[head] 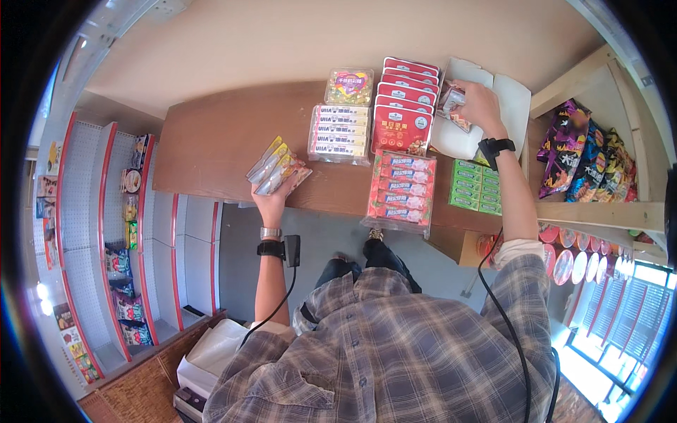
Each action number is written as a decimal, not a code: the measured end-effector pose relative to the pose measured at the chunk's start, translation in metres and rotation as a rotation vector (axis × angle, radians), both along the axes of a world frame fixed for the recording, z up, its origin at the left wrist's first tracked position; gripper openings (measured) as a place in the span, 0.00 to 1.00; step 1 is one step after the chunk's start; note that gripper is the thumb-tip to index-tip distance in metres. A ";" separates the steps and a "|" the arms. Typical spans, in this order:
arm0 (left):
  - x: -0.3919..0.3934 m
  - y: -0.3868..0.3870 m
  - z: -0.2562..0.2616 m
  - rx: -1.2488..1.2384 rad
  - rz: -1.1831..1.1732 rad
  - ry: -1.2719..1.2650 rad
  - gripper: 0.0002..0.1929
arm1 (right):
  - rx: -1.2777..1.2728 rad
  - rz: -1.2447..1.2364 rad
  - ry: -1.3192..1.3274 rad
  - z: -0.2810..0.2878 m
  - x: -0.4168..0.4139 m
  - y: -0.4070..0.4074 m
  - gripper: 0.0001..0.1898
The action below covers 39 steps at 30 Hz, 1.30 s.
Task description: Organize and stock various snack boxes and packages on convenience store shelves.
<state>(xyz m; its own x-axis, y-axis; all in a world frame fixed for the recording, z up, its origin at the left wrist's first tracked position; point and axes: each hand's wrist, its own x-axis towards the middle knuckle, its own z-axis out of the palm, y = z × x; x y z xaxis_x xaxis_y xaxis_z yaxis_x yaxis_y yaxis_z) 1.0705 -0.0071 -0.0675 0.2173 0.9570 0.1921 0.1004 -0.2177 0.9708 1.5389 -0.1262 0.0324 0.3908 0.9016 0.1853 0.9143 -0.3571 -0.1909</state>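
My left hand (276, 194) holds several small foil snack packets (278, 168) over the front edge of the brown counter (211, 153). At the back right, my right hand (478, 106) grips a small snack packet (454, 103) inside an open white box (510, 106). Just left of that box stands an overlapping row of red nut packages (400, 127). A pack of red-and-white candy sticks (403, 187) lies in front of them, near the edge. Green gum packs (473, 185) lie below my right wrist. A clear pack of white candy sticks (339, 132) sits by a clear tub of candies (349, 87).
White shelves with red edges (108, 238) hold bagged snacks at the left. On the right, a wooden rack (597, 211) carries chip bags (566, 148), with round-lidded tubs (565, 264) below. A cardboard box (460, 246) is under the counter. Black cables run from both wrists.
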 end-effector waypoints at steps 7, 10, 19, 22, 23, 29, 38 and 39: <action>-0.027 -0.033 -0.005 -0.134 0.191 -0.322 0.23 | 0.243 -0.048 0.090 0.025 -0.013 -0.028 0.28; -0.066 -0.067 -0.013 -0.324 0.190 -0.514 0.25 | 0.305 -0.140 0.147 0.053 -0.018 -0.039 0.29; -0.221 -0.269 -0.082 -0.585 0.197 -0.630 0.28 | 0.484 0.249 0.871 0.125 -0.194 -0.103 0.31; -0.255 -0.342 -0.119 -0.731 0.353 -0.658 0.30 | 0.160 0.531 0.957 0.109 -0.299 -0.105 0.39; -0.263 -0.364 -0.131 -0.843 0.396 -0.658 0.30 | 0.018 0.541 1.152 0.093 -0.335 -0.109 0.39; -0.293 -0.466 -0.193 -1.018 0.609 -0.494 0.26 | -0.729 0.830 1.240 -0.102 -0.485 -0.100 0.28; -0.243 -0.563 -0.272 -1.127 0.841 -0.746 0.25 | -0.637 0.115 0.865 -0.354 -0.339 -0.068 0.19; -0.229 -0.568 -0.284 -1.175 0.841 -0.753 0.25 | -0.624 -0.080 0.839 -0.371 -0.310 -0.057 0.18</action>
